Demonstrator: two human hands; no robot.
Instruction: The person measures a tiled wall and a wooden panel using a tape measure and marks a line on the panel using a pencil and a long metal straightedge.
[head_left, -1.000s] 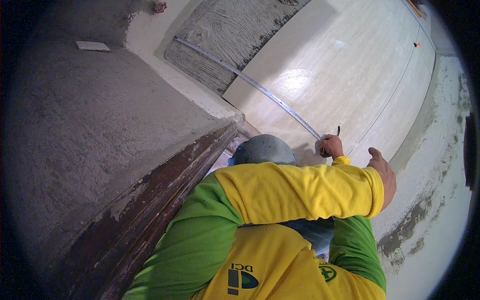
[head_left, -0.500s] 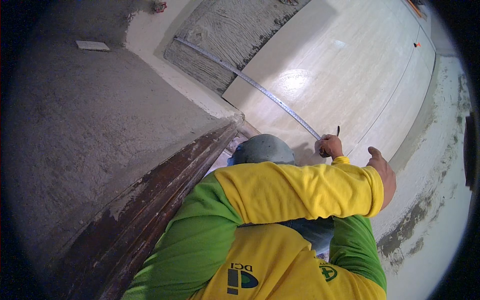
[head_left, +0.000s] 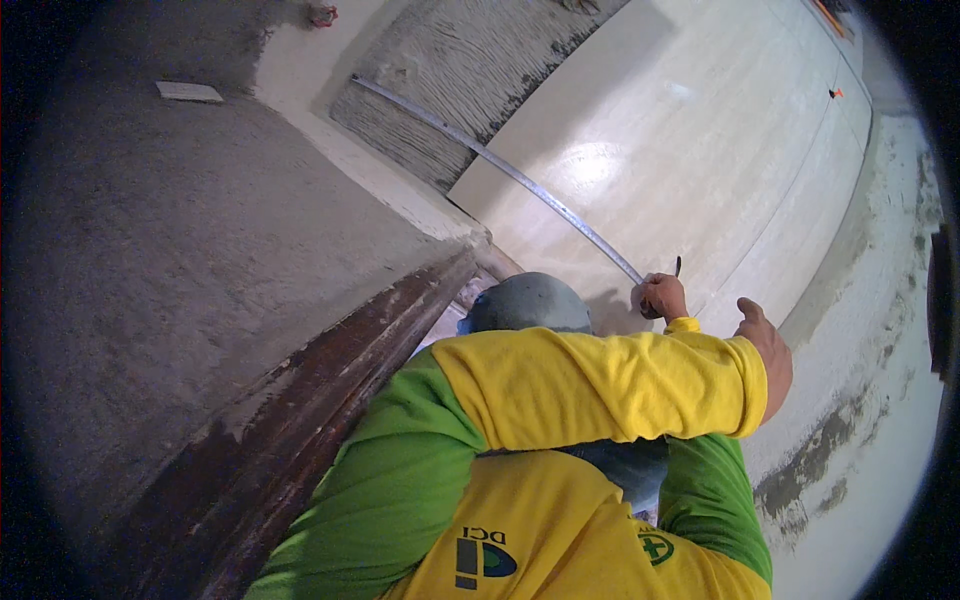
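Nothing moved: knee (head_left: 528, 303) and yellow sleeve (head_left: 600, 385) before the tile (head_left: 680, 150).

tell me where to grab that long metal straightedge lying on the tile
Grip the near end of the straightedge, coming from above, fingers pinching its thin long edges. It lies flat on the pale tile and its far end runs out over ridged mortar, probably beyond reach.

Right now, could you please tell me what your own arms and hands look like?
Both hands are bare, with no gloves. The left hand comes out of a long yellow sleeve that turns green at the shoulder. The right hand shows a yellow cuff at the wrist, and above it a green upper sleeve. No watch or ring can be made out.
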